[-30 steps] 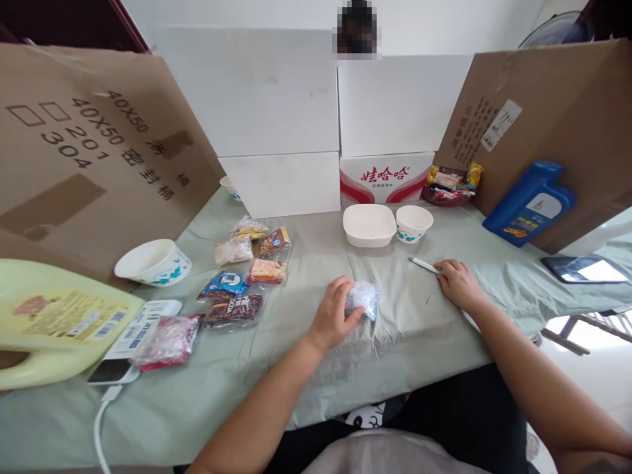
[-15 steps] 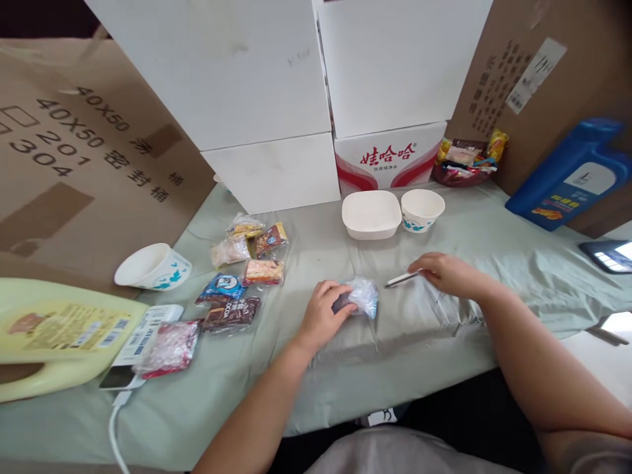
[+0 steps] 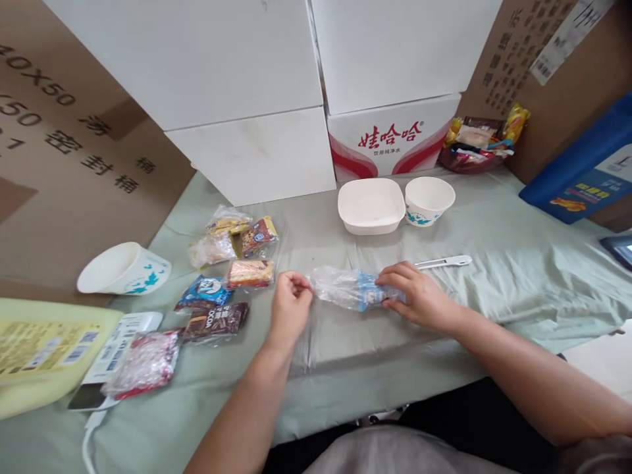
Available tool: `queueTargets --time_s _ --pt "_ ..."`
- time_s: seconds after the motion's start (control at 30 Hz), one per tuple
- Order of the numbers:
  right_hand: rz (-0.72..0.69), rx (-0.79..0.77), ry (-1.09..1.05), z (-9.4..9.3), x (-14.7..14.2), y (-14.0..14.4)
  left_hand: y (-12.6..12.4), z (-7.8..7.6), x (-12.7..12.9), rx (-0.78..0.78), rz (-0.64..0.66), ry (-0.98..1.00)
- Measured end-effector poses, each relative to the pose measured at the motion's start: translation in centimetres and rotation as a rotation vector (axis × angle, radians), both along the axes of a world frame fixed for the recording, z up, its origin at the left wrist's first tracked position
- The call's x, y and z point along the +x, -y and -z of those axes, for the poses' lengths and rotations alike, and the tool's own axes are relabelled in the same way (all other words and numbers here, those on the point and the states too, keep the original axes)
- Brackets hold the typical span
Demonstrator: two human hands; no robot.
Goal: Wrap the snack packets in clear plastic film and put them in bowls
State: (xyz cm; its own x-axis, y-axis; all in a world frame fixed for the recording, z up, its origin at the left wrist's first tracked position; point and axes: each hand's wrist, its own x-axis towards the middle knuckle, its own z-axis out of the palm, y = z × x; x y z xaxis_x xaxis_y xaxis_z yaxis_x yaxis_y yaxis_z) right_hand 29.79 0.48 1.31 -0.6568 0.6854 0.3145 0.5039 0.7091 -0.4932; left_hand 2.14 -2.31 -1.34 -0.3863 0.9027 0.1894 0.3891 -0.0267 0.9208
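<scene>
The tub (image 3: 371, 227) stands on the table (image 3: 518, 263); just right of it, a paper cup (image 3: 424, 217); behind it, stacked boxes (image 3: 276, 85); behind and right of it, a basin (image 3: 469, 162) of snacks; well to its right, a bottle (image 3: 587, 178), and nearer the front edge a phone (image 3: 619, 249); before it, a packet (image 3: 365, 288) between the left hand (image 3: 291, 299) and right hand (image 3: 415, 296); before and right of it, a cutter (image 3: 447, 262); left and forward of it, snack packs (image 3: 250, 273); farther left of it, a bowl (image 3: 143, 280); left of it and closest to the front, a pouch (image 3: 145, 362) partly on a power bank (image 3: 133, 324); farthest left of it, a jug (image 3: 49, 349).
</scene>
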Motion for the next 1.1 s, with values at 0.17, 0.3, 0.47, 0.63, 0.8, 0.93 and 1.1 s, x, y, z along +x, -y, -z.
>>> queueTargets --time_s 0.17,0.3,0.47,0.63,0.8,0.93,1.1 --pt "-0.028 -0.010 -0.092 -0.1 0.4 -0.3 0.8 -2.1 0.1 0.509 0.009 -0.559" --pt "0.021 0.030 -0.098 -0.3 0.4 -0.3 1.8 -1.9 3.1 0.386 0.507 -0.866" --pt "0.499 0.071 -0.033 -1.3 4.2 -2.3 1.3 -1.6 2.7 0.434 0.372 -0.926" --pt "0.446 0.293 -0.224 -2.9 4.4 -1.7 2.1 -3.8 2.8 0.597 0.368 -0.881" --pt "-0.124 -0.177 0.005 -4.0 1.8 1.3 4.4 -6.1 3.5 0.036 1.047 -0.772" --pt "-0.231 -0.277 0.422 -3.7 0.7 2.9 4.9 -5.3 3.5 -0.144 0.978 -0.765" --pt "0.047 -0.114 0.562 -3.0 0.3 2.6 3.6 -2.8 3.9 -0.064 0.636 -0.923"
